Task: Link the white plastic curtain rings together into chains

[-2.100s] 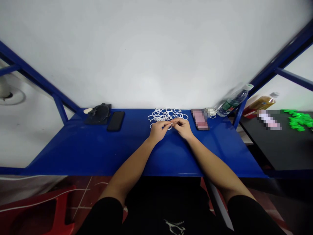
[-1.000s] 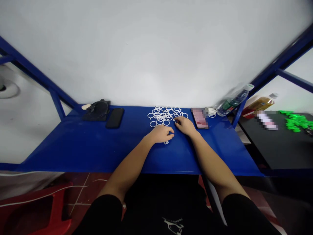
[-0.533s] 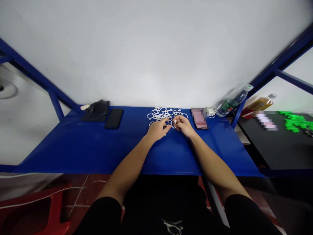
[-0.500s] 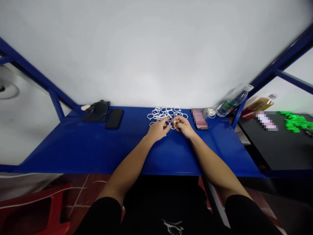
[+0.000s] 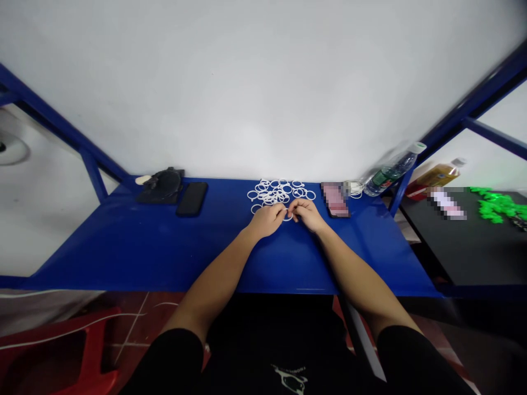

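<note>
My left hand (image 5: 267, 220) and my right hand (image 5: 308, 215) meet over the blue tabletop (image 5: 230, 258), their fingers closed on one white plastic ring (image 5: 287, 220) between them. The ring's lower edge shows; its upper part is hidden by the fingertips. Just beyond my hands lies a loose pile of similar thin white rings (image 5: 269, 196), several with a small knob on the rim. The nearest rings are partly covered by my left hand.
On the left are a black phone (image 5: 192, 199) and a dark crumpled bag (image 5: 162, 186). To the right lie a phone with a lit, blurred screen (image 5: 335, 198), a white cable (image 5: 354, 189) and a tilted water bottle (image 5: 391, 174). Green pieces (image 5: 500, 207) sit on a black side table (image 5: 465, 247).
My hands have come together. The left fingers, apart before, now pinch the ring that my right hand was holding, and the ring has shifted slightly left and toward me.
</note>
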Available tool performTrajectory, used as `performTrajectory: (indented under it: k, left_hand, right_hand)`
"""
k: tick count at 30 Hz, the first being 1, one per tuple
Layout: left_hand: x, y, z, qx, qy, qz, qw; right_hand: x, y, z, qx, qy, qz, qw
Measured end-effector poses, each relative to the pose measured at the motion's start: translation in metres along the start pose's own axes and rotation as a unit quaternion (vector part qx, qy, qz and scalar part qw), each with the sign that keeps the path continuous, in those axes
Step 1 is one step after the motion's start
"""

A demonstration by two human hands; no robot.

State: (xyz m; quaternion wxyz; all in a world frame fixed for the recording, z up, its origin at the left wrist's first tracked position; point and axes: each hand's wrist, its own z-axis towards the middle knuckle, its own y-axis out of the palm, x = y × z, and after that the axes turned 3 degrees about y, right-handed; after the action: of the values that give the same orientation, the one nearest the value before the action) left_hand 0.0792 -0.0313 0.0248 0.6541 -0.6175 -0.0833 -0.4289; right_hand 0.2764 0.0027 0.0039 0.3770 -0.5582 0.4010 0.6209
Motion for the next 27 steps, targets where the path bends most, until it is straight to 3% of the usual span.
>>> performTrajectory:
  k: [5, 9, 13, 15, 19, 22, 27]
  left_hand:
    - [0.003, 0.0, 0.0, -0.018, -0.003, -0.024, 1.0]
    - [0.002, -0.002, 0.0, -0.036, -0.029, -0.104, 0.994]
    - [0.001, -0.003, 0.0, -0.108, -0.085, -0.182, 0.974]
    - [0.002, -0.003, -0.001, -0.143, -0.08, -0.192, 0.968]
    - [0.008, -0.004, -0.004, -0.188, -0.073, -0.192, 0.961]
    - [0.014, -0.004, -0.006, -0.192, -0.071, -0.192, 0.96]
    - [0.017, -0.008, -0.007, -0.174, -0.023, -0.143, 0.974]
  right_hand:
    - [0.002, 0.0, 0.002, 0.014, -0.012, -0.038, 0.999]
    - [0.003, 0.001, 0.003, 0.031, -0.02, -0.049, 0.998]
    - [0.008, -0.009, 0.006, 0.091, -0.037, -0.088, 0.991]
    - [0.011, -0.019, 0.008, 0.15, -0.052, -0.164, 0.974]
    - [0.015, -0.038, 0.009, 0.227, -0.095, -0.356, 0.902]
    - [0.015, -0.044, 0.009, 0.21, -0.098, -0.441, 0.867]
    - [0.011, -0.039, 0.008, 0.114, -0.042, -0.544, 0.83]
